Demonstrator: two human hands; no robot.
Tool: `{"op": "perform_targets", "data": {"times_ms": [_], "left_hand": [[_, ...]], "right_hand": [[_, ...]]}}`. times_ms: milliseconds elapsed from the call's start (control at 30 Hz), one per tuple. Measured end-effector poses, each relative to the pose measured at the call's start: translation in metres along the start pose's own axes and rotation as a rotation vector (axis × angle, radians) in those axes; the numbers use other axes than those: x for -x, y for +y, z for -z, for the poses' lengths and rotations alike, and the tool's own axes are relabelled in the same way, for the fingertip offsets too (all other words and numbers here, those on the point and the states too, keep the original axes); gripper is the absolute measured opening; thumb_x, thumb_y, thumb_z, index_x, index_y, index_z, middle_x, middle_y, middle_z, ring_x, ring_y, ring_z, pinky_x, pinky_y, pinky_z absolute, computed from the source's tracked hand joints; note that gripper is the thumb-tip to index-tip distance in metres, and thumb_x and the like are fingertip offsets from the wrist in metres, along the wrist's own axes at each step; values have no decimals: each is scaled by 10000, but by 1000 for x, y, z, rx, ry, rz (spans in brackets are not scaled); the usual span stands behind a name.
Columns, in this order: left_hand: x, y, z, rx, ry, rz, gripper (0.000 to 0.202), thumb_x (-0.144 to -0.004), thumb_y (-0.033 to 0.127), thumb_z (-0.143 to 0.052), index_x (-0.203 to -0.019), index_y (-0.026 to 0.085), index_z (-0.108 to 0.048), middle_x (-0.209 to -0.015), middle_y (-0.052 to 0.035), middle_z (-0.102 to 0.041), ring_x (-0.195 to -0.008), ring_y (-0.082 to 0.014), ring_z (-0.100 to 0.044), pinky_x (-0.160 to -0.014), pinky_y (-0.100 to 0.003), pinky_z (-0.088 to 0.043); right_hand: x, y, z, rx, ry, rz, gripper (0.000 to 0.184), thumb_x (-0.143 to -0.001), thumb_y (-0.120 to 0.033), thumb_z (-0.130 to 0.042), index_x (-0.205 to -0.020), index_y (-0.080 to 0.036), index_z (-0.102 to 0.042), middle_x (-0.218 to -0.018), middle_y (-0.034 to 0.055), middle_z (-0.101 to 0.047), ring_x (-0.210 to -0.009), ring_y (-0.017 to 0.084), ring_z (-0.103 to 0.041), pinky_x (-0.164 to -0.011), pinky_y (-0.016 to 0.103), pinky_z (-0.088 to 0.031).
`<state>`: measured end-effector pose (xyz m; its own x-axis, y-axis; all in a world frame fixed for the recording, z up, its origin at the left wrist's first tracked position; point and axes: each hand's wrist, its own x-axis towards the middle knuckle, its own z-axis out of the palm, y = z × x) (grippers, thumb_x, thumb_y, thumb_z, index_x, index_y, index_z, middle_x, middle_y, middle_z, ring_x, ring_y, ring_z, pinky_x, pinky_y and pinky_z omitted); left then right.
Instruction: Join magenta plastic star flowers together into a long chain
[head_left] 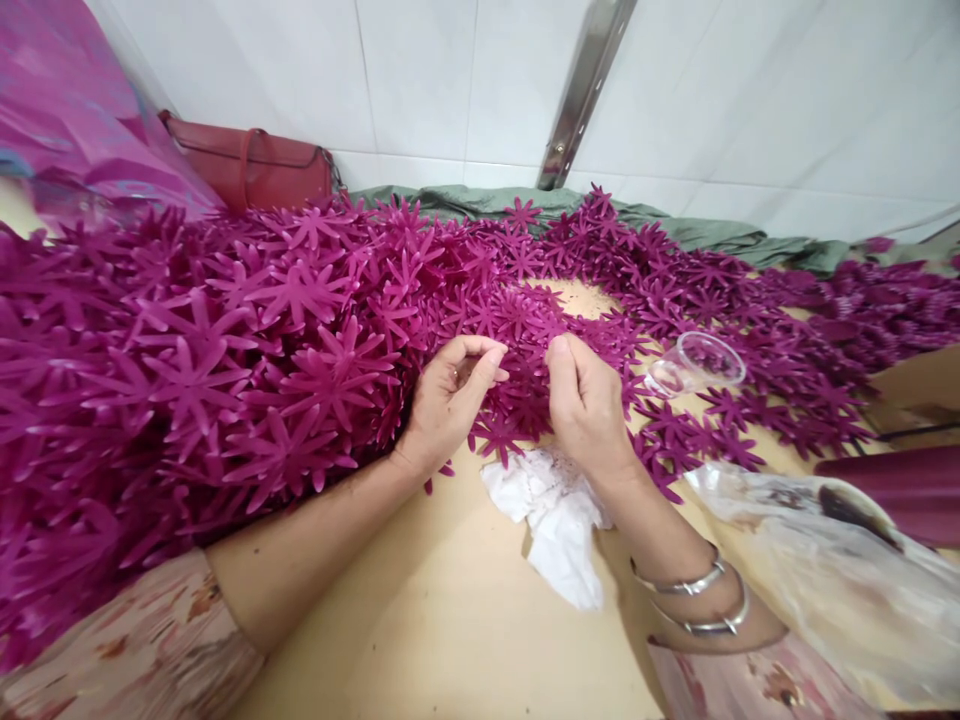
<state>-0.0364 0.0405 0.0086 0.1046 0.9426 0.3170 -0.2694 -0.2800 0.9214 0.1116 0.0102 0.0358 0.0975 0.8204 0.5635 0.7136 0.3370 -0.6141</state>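
Note:
My left hand [454, 395] is closed, thumb against the index finger with the other fingers curled beneath. Facing it a short gap away, my right hand [589, 400] is closed too, its thumb pressed on the bent index finger. Whatever either pinch holds, if anything, is too small to make out. Purple-magenta artificial flower pieces [300, 290] with narrow rounded petals lie heaped behind and around both hands. Below my right hand a crumpled white tissue [562, 540] rests on the tan tabletop [420, 610].
A clear plastic cup [701, 365] lies tipped among the flowers at right. Nearer me are a translucent plastic bag [840, 590] and a dark red object [896, 490]. A red handbag [255, 170] and green cloth [465, 203] sit along the white wall; a pink plastic bag [82, 110] stands left.

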Motion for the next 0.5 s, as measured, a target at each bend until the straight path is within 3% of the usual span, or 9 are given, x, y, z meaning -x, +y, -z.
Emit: {"op": "perform_targets", "data": {"times_ms": [233, 333, 500], "left_hand": [[2, 4, 2, -38, -50, -43, 218, -947, 402, -676, -1034, 203, -687, -986, -36, -707, -873, -137, -656, -868, -269, -550], [2, 5, 4, -62, -48, -32, 236, -955, 408, -662, -1055, 196, -689, -1013, -44, -701, -925, -147, -650, -896, -265, -527], [0, 5, 3, -22, -34, -28, 241, -948, 427, -666, -998, 192, -687, -940, -27, -693, -833, -134, -631, -831, -252, -531]], "right_hand": [[4, -7, -3, 22, -238, 75, 157, -1054, -287, -311, -980, -252, -445, -859, 24, -586, -750, 202, -577, -718, 345, -419], [6, -8, -7, 49, -278, 90, 147, -1042, -262, -326, -1096, -221, -456, -920, 63, -629, -842, 234, -634, -779, 367, -457], [7, -2, -13, -2, -270, 131, 171, -1055, -275, -394, -1189, -211, -479, -979, 83, -700, -834, 229, -687, -741, 335, -483]]}}
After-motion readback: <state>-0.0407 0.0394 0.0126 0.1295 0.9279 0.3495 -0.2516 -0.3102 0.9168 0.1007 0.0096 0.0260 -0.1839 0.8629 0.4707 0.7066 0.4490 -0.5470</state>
